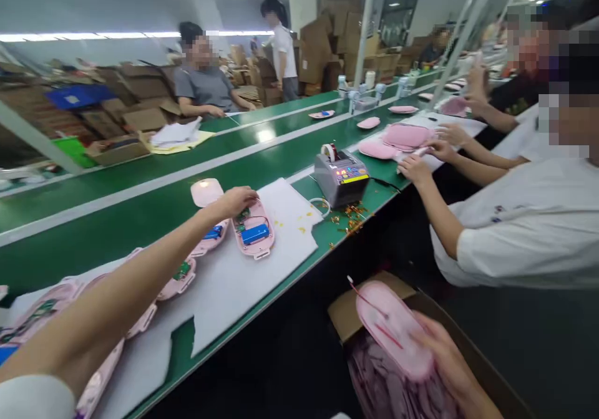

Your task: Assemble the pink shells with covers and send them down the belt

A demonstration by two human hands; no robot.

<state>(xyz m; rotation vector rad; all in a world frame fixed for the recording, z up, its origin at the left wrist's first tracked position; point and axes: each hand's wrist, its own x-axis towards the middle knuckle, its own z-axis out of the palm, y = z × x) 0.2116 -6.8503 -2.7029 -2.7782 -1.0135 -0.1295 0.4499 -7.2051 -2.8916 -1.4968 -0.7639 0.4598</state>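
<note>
My left hand [236, 201] reaches out over the white foam sheet [243, 282] and its curled fingers touch the top edge of an open pink shell [255, 232] with a blue battery inside. My right hand [444, 360] is low at the lower right, above a cardboard box [349, 310], closed on a pink oval cover [390, 328] with thin red wires. Several more open pink shells [180, 275] lie in a row under my left forearm.
A grey tape dispenser [340, 177] stands on the green belt table [116, 232], with yellow scraps beside it. Co-workers in white sit on the right handling pink covers [405, 137]. A person in grey sits across the belt. Cardboard boxes pile up behind.
</note>
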